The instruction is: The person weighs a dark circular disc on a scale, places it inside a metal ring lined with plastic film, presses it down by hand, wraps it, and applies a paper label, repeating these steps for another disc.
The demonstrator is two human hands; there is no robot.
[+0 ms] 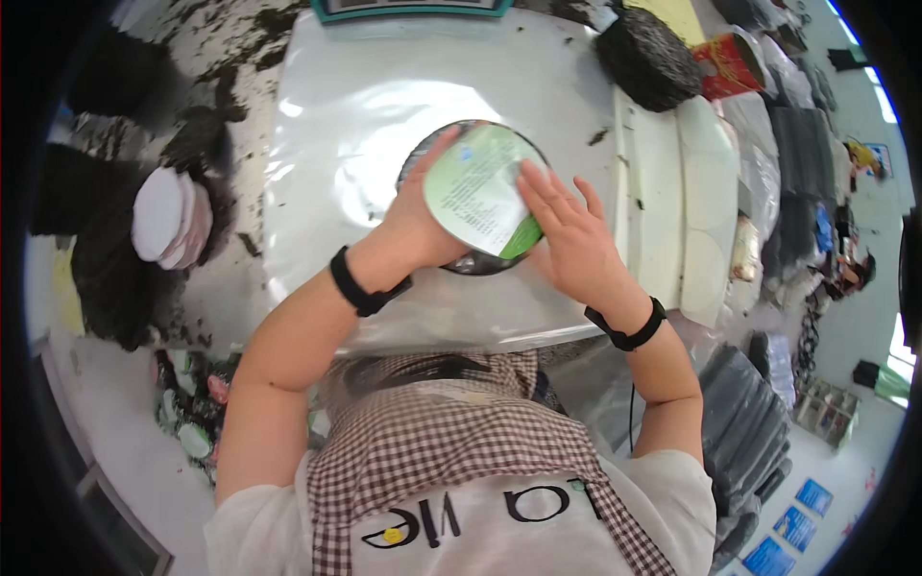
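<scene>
A round green-and-white printed label (479,191) is tilted over a dark round cake (472,265) that looks like dried seaweed, on a plastic-covered table (324,158). My left hand (418,216) holds the label at its left side; its fingers extend along the edge and part of the grip is hidden. My right hand (576,237) lies nearly flat, fingertips touching the label's right side and little finger spread apart. Its thumb is hidden. The label mostly covers the cake, whose dark rim shows around it.
White round discs (169,219) are stacked at left beside dark heaps (108,266). Another dark round cake (648,57) sits at upper right by a red can (727,66). Translucent plastic sheets (706,216) lie along the right. A teal-framed object (410,10) stands at the far edge.
</scene>
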